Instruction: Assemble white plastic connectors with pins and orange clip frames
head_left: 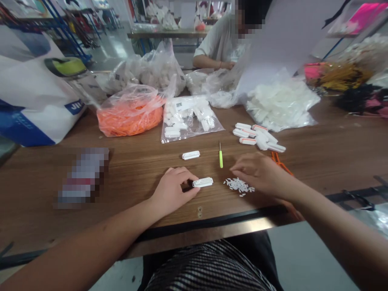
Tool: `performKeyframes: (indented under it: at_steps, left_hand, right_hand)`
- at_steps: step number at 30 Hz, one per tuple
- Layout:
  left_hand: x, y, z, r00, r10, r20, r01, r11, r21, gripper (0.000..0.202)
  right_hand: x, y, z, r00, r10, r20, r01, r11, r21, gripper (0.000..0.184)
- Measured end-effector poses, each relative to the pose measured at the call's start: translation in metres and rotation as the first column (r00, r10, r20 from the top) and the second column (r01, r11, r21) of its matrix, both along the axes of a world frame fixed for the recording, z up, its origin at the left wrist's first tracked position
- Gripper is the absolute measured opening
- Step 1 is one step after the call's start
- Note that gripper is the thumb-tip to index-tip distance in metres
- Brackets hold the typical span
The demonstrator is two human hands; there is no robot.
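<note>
Left hand [173, 189]: thumb and forefinger pinch one end of the white connector [203, 182], whose rows of small holes face up, near the front of the brown table [136, 159].
Right hand [257, 171]: fingers drawn close together beside the heap of tiny white pins [238, 185] — whether a pin sits between the fingertips, one cannot tell.
Orange-filled bag [147, 91]: clear plastic, bulging with thin orange parts.
Flat clear bag [194, 134]: white housings inside, a label with a printed square code among them.
Right-hand bag [303, 118]: clear plastic, packed with translucent whitish pieces — too crumpled to tell their shape.
Rear bags [151, 66]: pale contents, blurred.
Loose group [259, 137]: white housings, several with orange strips, lying in front of the right-hand bag.
Between: a second white connector [190, 155] and a green-handled tool [221, 159], apart from both hands.
</note>
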State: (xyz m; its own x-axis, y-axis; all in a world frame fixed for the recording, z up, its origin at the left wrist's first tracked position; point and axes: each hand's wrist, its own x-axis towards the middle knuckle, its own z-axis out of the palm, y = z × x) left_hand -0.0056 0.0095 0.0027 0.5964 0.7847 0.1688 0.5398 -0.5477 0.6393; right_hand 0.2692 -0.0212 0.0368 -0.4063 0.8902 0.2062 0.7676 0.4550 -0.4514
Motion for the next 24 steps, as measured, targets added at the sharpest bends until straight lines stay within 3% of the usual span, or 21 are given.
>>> performKeyframes:
  at_steps: [2, 5, 20, 24]
  left_hand:
    - [0.000, 0.000, 0.000, 1.000, -0.005, 0.006, 0.005, 1.000, 0.008, 0.007]
    - [0.000, 0.001, 0.001, 1.000, -0.012, 0.013, 0.012, 1.000, 0.020, 0.007]
    - [-0.001, 0.000, 0.003, 1.000, -0.013, -0.001, 0.013, 1.000, 0.012, 0.006]
    - [0.000, 0.000, 0.002, 1.000, -0.011, 0.003, 0.011, 1.000, 0.011, 0.006]
  right_hand:
    - [0.022, 0.000, -0.004, 0.992, 0.011, 0.125, 0.002, 0.995, -0.099, 0.019]
    - [0.037, -0.004, -0.011, 0.973, 0.055, 0.225, -0.031, 0.994, -0.108, 0.018]
    - [0.037, -0.011, -0.019, 0.928, 0.039, 0.370, -0.041, 0.999, 0.000, 0.027]
    - [0.031, -0.011, -0.015, 0.961, -0.040, 0.274, 0.042, 0.999, -0.001, 0.021]
